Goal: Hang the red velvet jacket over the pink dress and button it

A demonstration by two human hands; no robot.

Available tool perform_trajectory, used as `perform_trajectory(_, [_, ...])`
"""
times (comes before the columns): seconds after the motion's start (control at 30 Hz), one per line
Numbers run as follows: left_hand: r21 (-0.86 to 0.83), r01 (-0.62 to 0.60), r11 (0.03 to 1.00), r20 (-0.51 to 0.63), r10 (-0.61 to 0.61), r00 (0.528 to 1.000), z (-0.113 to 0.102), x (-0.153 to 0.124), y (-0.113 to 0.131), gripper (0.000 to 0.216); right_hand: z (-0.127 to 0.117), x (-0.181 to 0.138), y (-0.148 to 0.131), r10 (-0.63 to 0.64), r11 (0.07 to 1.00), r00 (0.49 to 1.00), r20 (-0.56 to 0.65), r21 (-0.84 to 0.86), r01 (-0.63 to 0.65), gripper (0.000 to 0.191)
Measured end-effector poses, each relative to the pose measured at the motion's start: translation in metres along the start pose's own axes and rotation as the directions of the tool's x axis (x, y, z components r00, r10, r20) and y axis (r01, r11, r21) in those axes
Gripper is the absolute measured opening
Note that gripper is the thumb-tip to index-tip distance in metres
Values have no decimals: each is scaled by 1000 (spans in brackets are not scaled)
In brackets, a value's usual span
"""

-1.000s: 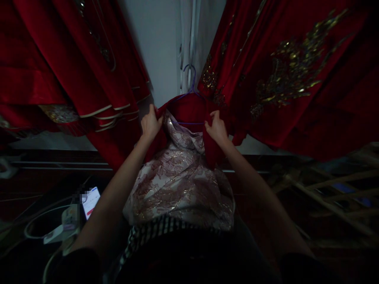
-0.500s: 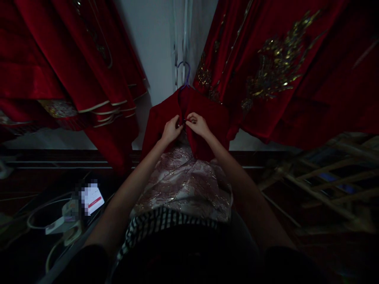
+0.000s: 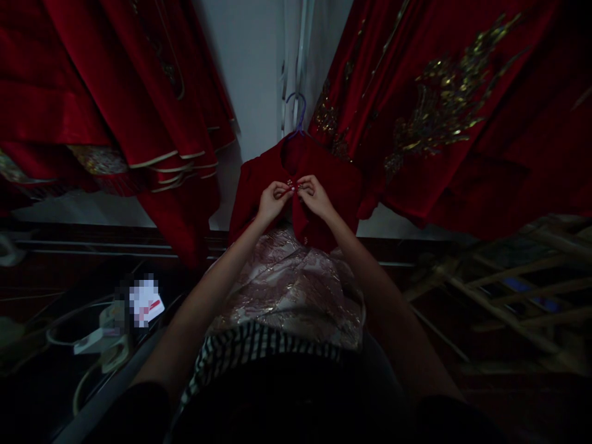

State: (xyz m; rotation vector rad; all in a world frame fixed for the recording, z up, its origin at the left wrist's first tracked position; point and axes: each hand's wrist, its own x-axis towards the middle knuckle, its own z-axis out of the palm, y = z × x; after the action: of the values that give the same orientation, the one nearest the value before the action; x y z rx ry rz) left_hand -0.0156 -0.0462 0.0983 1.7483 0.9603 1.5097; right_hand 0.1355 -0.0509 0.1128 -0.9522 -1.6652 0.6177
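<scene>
A red jacket (image 3: 340, 176) hangs in front of me on a purple hanger (image 3: 303, 117), its front parted below the collar. My left hand (image 3: 272, 200) is closed in a pinch on the front edge at the left side. Opposite it, my right hand (image 3: 317, 198) pinches the other front edge. Small shiny ornaments (image 3: 290, 183), perhaps fastenings, show between the fingertips, and the two edges almost meet there. A pale pink brocade cloth (image 3: 287, 283) with metallic threads lies below the jacket, over my lap.
Red garments with pale trim (image 3: 152, 123) hang at the left. At the right hangs a red garment with gold sequin embroidery (image 3: 444, 111). A lit phone (image 3: 150, 305) and a white power strip (image 3: 99, 339) lie at lower left. A wooden slatted frame (image 3: 504, 308) stands at lower right.
My hands stay at the jacket front but their fingers have shifted, so shiny ornaments now show between them. The whole view has moved slightly.
</scene>
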Motion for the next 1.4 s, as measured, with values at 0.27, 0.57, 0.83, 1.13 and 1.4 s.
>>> perform_trajectory(0.27, [324, -221, 920, 198, 162, 967, -15, 3, 12, 18, -4, 0, -7, -88, 990, 996, 31, -112, 91, 20])
perform_trajectory(0.57, [445, -263, 856, 261, 157, 952, -15, 4, 31, 20, -12, -8, -21, -85, 988, 996, 25, -128, 88, 18])
perform_trajectory(0.83, [479, -348, 806, 347, 191, 918, -21, 12, 38, 16, -9, -8, -22, -77, 993, 997, 1, -88, 76, 22])
perform_trajectory(1.13, [452, -412, 791, 437, 207, 876, -23, 18, 41, 13, -13, -7, -24, -109, 985, 994, 13, -133, 109, 20])
perform_trajectory(1.4, [432, -509, 744, 524, 252, 813, -28, 24, 36, 11, -11, -2, -18, -136, 981, 989, 64, -127, 143, 22])
